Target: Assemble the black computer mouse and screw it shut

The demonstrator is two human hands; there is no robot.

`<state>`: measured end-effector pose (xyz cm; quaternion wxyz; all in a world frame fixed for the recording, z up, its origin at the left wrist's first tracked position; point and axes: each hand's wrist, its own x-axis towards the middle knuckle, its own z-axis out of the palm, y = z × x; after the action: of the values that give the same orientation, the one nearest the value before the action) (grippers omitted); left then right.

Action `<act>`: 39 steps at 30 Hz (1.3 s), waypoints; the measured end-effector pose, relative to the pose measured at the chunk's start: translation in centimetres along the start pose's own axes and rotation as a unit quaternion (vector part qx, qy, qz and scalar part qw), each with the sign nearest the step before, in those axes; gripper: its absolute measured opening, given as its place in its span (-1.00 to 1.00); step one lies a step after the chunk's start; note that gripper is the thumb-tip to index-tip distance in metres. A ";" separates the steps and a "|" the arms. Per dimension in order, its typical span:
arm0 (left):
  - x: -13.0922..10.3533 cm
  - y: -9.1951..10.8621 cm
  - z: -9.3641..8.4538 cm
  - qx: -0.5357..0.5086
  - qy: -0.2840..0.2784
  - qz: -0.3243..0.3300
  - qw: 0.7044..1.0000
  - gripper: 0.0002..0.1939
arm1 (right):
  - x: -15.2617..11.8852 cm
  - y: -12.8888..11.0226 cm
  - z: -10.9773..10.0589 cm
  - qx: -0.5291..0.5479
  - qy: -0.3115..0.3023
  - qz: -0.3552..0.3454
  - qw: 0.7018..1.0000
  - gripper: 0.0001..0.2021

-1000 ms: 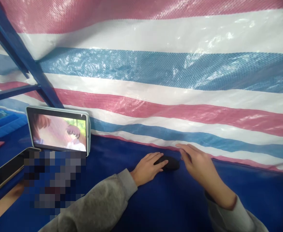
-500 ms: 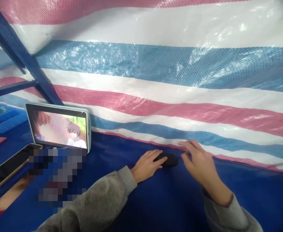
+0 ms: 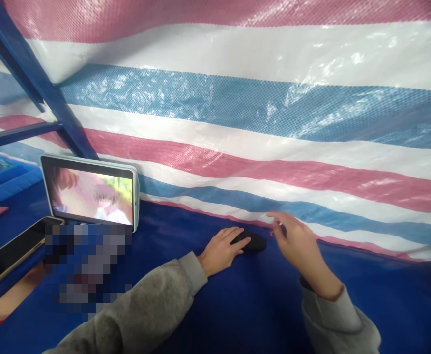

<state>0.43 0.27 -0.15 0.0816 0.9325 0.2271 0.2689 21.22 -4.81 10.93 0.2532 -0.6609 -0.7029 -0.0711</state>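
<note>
My left hand [image 3: 223, 251] is closed on the left end of a black computer mouse [image 3: 256, 242] on the blue tabletop [image 3: 222, 305]. Its thumb lies along the near side, and its other fingers reach over the far side. To the right of the mouse, my right hand [image 3: 292, 239] is raised in front of the striped sheet. Index finger and thumb are apart there, and the remaining fingers are partly hidden. A tiny reddish spot shows near these fingertips; I cannot make out what it is.
A tablet [image 3: 92, 194] in a pale case stands at the left, playing an animation. Beside it lie a phone [image 3: 14, 253] and a blurred-out patch. Behind hangs a striped plastic sheet [image 3: 215, 93]. A blue frame [image 3: 34, 73] and blue tray [image 3: 12, 179] stand left; another person's arm [image 3: 18, 295] shows below.
My right hand has shifted slightly left and its fingers have drawn a little closer together. My left hand stays on the mouse. The picture on the tablet has changed a little.
</note>
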 end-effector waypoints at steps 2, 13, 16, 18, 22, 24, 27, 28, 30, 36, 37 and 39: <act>0.0 0.0 0.0 0.001 -0.001 0.001 1.000 -0.58 | 0.0 -0.1 0.2 0.001 0.000 -0.005 1.000 -0.71; -0.1 0.0 -0.1 0.013 0.003 -0.007 1.000 -0.58 | 0.2 0.3 1.4 0.067 0.069 0.051 0.994 -0.66; 0.0 -0.1 -0.1 0.017 0.008 -0.005 1.000 -0.59 | 0.0 0.6 1.5 0.054 0.053 0.038 0.996 -0.70; -0.1 -0.2 0.1 0.017 0.011 -0.003 1.000 -0.59 | 0.0 0.7 1.6 0.044 0.055 0.033 0.997 -0.74; -0.2 -0.4 0.3 0.013 0.016 -0.002 1.000 -0.57 | -0.1 0.6 1.6 0.046 0.050 0.034 0.997 -0.71; -0.2 -0.4 0.3 0.012 0.017 0.000 1.000 -0.58 | -0.1 0.6 1.6 0.039 0.043 0.039 0.998 -0.67; -0.1 -0.4 0.3 0.010 0.019 0.001 1.000 -0.59 | -0.1 0.8 1.5 0.035 0.056 0.044 0.997 -0.75; -0.1 -0.4 0.2 0.008 0.019 0.000 1.000 -0.59 | -0.1 0.8 1.5 0.040 0.063 0.046 0.996 -0.77; -0.1 -0.4 0.2 0.006 0.019 -0.002 1.000 -0.59 | -0.1 0.8 1.5 0.053 0.066 0.049 0.995 -0.77; -0.1 -0.3 0.1 0.003 0.019 -0.003 1.000 -0.59 | -0.1 0.7 1.9 0.078 0.039 0.037 0.996 -0.67; 0.0 -0.3 0.1 0.002 0.018 -0.004 1.000 -0.59 | -0.1 0.8 1.9 0.080 0.040 0.032 0.995 -0.67; 0.0 -0.3 0.0 0.001 0.016 -0.006 1.000 -0.59 | 0.0 0.8 1.9 0.089 0.045 0.020 0.995 -0.66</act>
<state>0.31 0.50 -0.28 0.0788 0.9269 0.2337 0.2829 21.49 -3.87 9.07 0.3436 -0.6460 -0.6809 -0.0329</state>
